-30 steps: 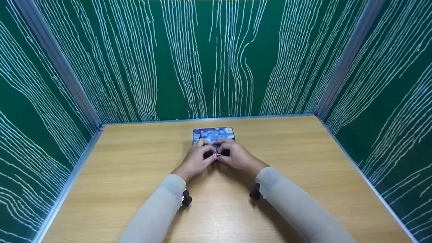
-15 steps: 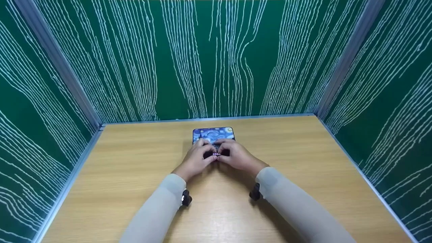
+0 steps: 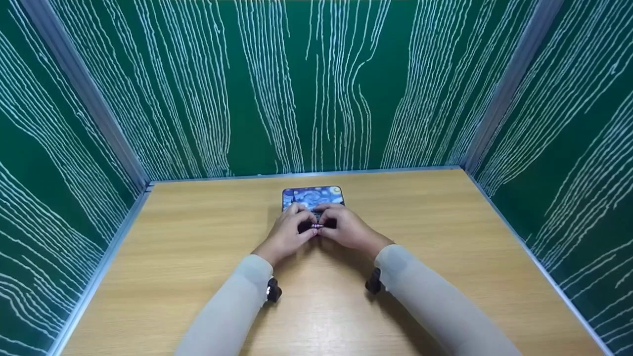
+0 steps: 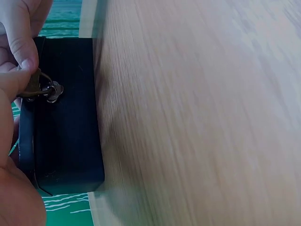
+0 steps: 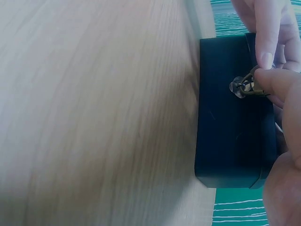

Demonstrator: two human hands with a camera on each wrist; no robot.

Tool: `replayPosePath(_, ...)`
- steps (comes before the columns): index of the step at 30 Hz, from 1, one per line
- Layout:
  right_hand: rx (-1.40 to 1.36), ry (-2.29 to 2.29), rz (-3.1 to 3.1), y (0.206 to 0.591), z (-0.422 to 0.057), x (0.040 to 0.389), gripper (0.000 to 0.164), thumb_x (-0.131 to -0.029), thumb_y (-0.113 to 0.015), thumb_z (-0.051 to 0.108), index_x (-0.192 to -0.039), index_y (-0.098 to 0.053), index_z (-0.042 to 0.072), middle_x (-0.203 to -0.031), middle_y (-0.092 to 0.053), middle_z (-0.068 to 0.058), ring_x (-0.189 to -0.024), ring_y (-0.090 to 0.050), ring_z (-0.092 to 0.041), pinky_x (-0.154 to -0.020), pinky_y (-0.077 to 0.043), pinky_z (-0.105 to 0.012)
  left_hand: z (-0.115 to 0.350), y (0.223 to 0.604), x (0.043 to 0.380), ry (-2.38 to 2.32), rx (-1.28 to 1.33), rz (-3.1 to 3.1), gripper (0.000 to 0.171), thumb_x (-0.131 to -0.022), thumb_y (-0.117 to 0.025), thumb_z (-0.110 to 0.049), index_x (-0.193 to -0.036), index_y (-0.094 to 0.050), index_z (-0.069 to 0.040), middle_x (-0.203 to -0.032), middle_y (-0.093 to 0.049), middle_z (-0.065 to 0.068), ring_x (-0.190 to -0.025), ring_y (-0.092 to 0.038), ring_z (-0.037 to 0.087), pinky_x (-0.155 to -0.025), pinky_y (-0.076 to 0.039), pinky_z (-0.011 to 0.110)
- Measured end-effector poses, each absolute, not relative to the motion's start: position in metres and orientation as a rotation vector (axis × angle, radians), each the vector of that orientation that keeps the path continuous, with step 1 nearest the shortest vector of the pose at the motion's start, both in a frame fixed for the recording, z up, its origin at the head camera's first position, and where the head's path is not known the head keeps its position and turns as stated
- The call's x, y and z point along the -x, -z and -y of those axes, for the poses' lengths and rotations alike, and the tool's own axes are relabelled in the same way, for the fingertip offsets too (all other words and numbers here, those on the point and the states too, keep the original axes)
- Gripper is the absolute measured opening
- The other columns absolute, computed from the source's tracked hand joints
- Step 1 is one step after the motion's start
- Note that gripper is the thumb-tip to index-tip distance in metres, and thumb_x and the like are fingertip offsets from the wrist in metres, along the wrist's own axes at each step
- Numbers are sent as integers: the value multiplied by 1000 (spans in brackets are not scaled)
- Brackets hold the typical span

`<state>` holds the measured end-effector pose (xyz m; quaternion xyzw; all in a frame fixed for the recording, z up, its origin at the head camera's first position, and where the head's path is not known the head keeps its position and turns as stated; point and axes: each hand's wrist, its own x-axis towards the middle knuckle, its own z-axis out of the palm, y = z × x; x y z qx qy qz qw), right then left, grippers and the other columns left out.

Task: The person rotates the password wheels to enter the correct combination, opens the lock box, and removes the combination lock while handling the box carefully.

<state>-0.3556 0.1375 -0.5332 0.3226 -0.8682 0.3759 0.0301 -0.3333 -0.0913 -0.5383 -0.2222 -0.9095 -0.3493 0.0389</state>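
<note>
A box [image 3: 314, 196] with a blue swirling painted lid and black sides rests on the table. On its near side is a metal latch [image 4: 54, 92], with the shackle of a small brass-coloured padlock [image 5: 257, 87] at it. Left hand [image 3: 291, 229] and right hand [image 3: 350, 229] meet there, thumbs nearly tip to tip, both pinching the padlock. Other fingers of both hands reach over the lid. Fingers cover much of the padlock's body, and I cannot tell whether its shackle is fastened.
The wooden table [image 3: 198, 247] extends around the box. Green panels [image 3: 198, 99] with white wavy lines enclose the back and sides, joined by grey metal posts [image 3: 487, 111]. A small black camera [image 3: 273, 290] sits at the left wrist, another black device [image 3: 374, 281] at the right.
The small metal piece between the thumbs looks slightly different in tilt or glint. Hands, arms and box keep their places.
</note>
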Motion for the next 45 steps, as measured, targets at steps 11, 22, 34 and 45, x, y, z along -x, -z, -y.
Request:
replayPosePath(11,-1002,-1118,2658,534,-138,355,5,-100,-85,8,-99,-80,9,-155,-71,-17,-150,-63,-41,-128,-50,-56,91,537,332,1051,703,2762,18,-108,-77,-30,-119,-80,-16,-142,-59,10,-140,-58,35,-124,-45,57)
replayPosePath(22,-996,-1143,2674,535,-138,356,5,-99,-84,7,-102,-80,8,-156,-70,-18,-150,-63,-41,-130,-48,-55,91,538,332,1069,677,2792,19,-108,-78,-32,-122,-77,-20,-143,-57,6,-142,-55,33,-127,-43,55)
replayPosePath(34,-992,-1146,2667,535,-138,356,4,-99,-85,7,-101,-81,8,-155,-71,-17,-149,-64,-40,-128,-51,-54,91,538,333,1011,684,2816,20,-111,-73,-33,-126,-79,-20,-146,-56,8,-143,-53,33,-126,-43,56)
replayPosePath(45,-1010,-1146,2642,537,-137,358,5,-98,-85,6,-98,-80,7,-152,-72,-18,-148,-65,-39,-127,-51,-54,91,536,331,1080,710,2752,18,-105,-80,-25,-119,-74,-14,-137,-60,10,-137,-57,35,-122,-44,56)
